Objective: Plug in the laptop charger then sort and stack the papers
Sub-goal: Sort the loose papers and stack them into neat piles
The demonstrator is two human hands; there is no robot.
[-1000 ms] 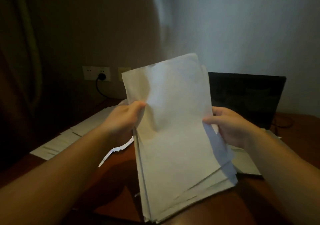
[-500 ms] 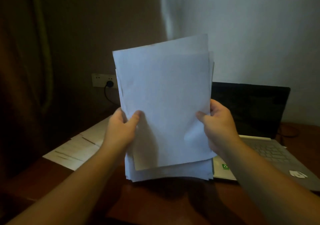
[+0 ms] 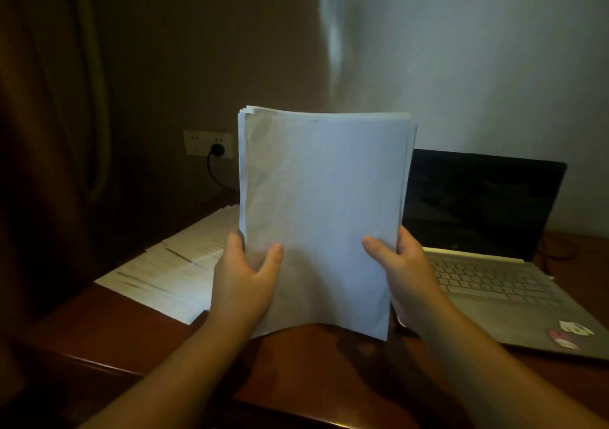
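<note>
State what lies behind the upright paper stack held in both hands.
Behind the paper stack show the open laptop, loose sheets on the desk and a wall socket with a plug. The laptop's left part is covered.

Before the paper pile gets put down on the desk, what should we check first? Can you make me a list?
1. Both hands hold the pile: ok. The left hand and right hand each grip a side of the paper stack.
2. Top edges lined up: ok, nearly even, a few sheets peek out at the top left.
3. Bottom edge squared: not ok, it bows upward in the middle.
4. Bare spot on the desk to put it: ok, open wood shows below the stack.
5. Other papers gathered: not ok, they lie spread on the left.
6. Charger plugged in: a plug sits in the wall socket; the laptop end, cannot tell.
</note>
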